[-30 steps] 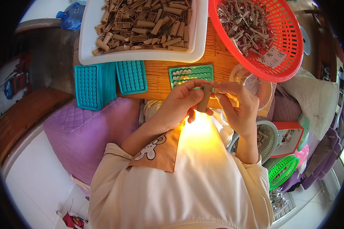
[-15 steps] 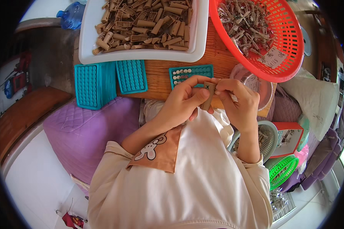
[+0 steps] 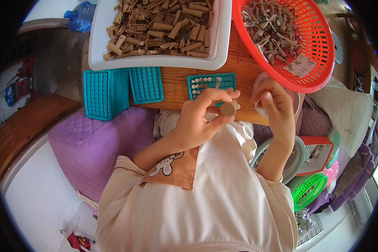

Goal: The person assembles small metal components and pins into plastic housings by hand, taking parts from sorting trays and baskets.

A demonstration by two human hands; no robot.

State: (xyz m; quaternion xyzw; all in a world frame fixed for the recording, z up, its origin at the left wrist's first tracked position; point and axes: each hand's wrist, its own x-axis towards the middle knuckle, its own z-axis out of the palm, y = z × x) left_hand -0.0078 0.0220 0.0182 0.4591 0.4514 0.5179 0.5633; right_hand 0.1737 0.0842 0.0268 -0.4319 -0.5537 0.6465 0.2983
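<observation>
My left hand (image 3: 203, 113) is closed around a tan plastic casing (image 3: 228, 109), its round end turned up toward me. A small pale bit shows beside that end. My right hand (image 3: 277, 107) is apart from it, at the rim of a pinkish bowl (image 3: 297, 101), with fingers curled toward the thumb. Whatever it pinches, if anything, is too small to make out. Just beyond my left hand lies a teal tray (image 3: 229, 76) of round pockets, partly filled with small white and silvery discs.
A white bin (image 3: 155, 64) heaped with tan casings stands at the back of the wooden table (image 3: 174, 84). Teal trays (image 3: 98, 94) are stacked at left. A red basket (image 3: 323, 50) of small wired parts overhangs the right side. A green basket (image 3: 310, 191) sits lower right.
My right hand has left the casing and moved right to the pinkish bowl. My left hand has tipped the casing, so its round end now shows instead of its long side.
</observation>
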